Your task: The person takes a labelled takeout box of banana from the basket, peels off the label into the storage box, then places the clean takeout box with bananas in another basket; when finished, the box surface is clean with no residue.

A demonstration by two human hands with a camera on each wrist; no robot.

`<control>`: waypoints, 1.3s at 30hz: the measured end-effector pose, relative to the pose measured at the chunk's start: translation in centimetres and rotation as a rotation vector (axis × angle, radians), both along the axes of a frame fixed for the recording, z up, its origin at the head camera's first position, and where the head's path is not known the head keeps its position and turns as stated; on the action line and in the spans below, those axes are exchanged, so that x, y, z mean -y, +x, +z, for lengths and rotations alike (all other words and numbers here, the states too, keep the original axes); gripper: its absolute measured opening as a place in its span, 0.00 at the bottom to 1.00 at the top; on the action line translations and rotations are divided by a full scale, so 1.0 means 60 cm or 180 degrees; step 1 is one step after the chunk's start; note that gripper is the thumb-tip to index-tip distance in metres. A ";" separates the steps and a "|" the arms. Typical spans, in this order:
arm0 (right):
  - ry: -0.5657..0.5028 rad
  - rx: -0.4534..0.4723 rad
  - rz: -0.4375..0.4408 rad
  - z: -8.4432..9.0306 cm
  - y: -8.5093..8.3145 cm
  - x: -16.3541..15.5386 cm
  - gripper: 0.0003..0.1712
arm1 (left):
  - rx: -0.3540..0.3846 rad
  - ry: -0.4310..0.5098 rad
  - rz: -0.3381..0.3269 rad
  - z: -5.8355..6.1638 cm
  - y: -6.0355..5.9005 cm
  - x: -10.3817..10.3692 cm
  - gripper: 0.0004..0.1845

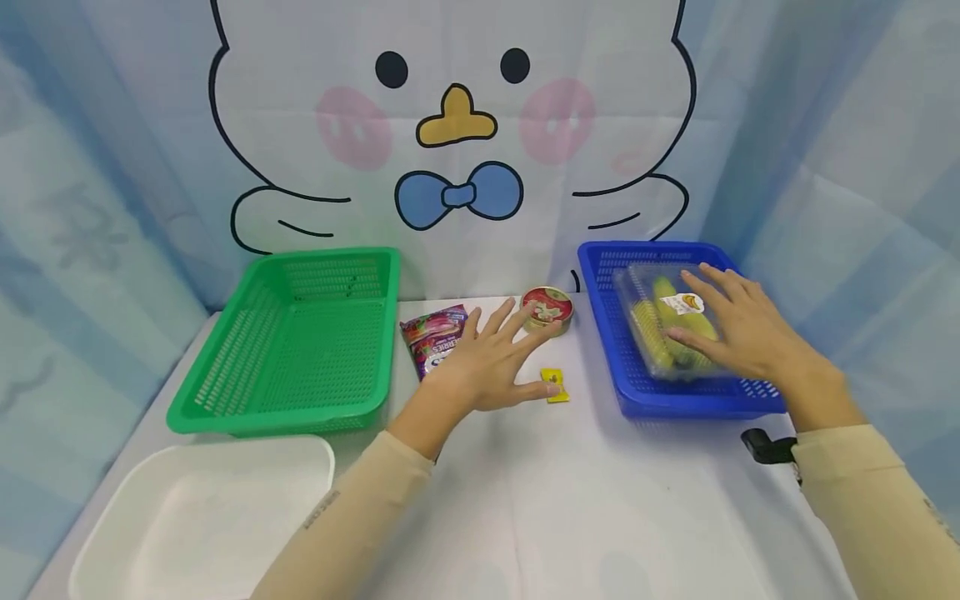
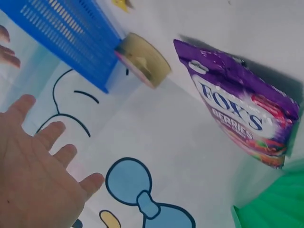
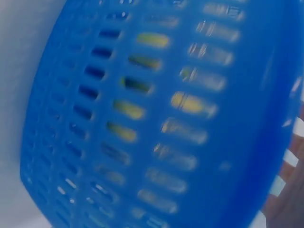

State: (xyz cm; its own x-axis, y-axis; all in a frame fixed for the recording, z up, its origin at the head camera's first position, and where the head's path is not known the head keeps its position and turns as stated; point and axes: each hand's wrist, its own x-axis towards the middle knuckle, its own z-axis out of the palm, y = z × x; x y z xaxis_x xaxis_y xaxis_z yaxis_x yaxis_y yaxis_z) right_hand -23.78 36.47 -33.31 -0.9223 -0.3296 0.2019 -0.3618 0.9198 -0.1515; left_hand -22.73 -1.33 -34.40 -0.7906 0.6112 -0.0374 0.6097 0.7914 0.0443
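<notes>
The left hand (image 1: 483,362), fingers spread wide, hovered near a yellow-wrapped candy (image 1: 557,377) and purple FOX'S Berries pouch (image 2: 242,107), while the right hand (image 1: 750,325) spread over a clear box of yellow produce (image 1: 660,321) inside the blue basket (image 1: 637,406).

I read "FOX'S" and "BERRIES" on the purple bag (image 2: 242,107); box sticker (image 1: 682,303), left sleeve print (image 1: 322,509) too small.

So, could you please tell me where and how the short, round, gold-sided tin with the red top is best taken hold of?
I'd take the tin by its round wall, at opposite points, with the left grip from above: it sits flat, top up, while the blue perforated plastic basket stands close on its right and the printed fabric backdrop behind.
</notes>
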 end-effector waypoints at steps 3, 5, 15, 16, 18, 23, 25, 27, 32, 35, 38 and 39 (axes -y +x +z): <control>-0.0062 0.0049 0.0003 -0.006 -0.006 -0.013 0.51 | 0.0024 0.0089 -0.0056 -0.005 -0.004 -0.014 0.46; -0.0116 0.0070 0.0004 -0.008 -0.010 -0.021 0.51 | 0.0042 0.0130 -0.0105 -0.007 -0.007 -0.025 0.46; -0.0418 0.0314 -0.0137 -0.011 -0.021 -0.067 0.50 | 0.0205 0.0230 -0.0291 -0.018 -0.019 -0.081 0.45; -0.0447 0.0332 -0.0164 -0.012 -0.022 -0.071 0.50 | 0.0220 0.0244 -0.0315 -0.019 -0.020 -0.086 0.45; -0.0506 0.0382 -0.0209 -0.016 -0.023 -0.078 0.50 | 0.0252 0.0241 -0.0337 -0.021 -0.021 -0.093 0.45; -0.0663 0.0447 -0.0294 -0.021 -0.029 -0.089 0.50 | 0.0268 0.0218 -0.0342 -0.027 -0.028 -0.106 0.46; -0.0735 0.0482 -0.0330 -0.023 -0.032 -0.093 0.50 | 0.0289 0.0258 -0.0366 -0.031 -0.033 -0.110 0.46; -0.0783 0.0535 -0.0366 -0.024 -0.034 -0.096 0.50 | 0.0336 0.0348 -0.0409 -0.034 -0.037 -0.114 0.46; -0.0847 0.0593 -0.0417 -0.031 -0.037 -0.105 0.51 | 0.0417 0.0457 -0.0476 -0.044 -0.047 -0.128 0.45; -0.0884 0.0605 -0.0439 -0.034 -0.039 -0.107 0.51 | 0.0441 0.0495 -0.0479 -0.049 -0.052 -0.135 0.45; -0.0913 0.0672 -0.0453 -0.035 -0.043 -0.104 0.51 | 0.0480 0.0550 -0.0480 -0.050 -0.058 -0.137 0.45; -0.0921 0.0708 -0.0463 -0.034 -0.045 -0.103 0.51 | 0.0498 0.0568 -0.0487 -0.050 -0.060 -0.136 0.44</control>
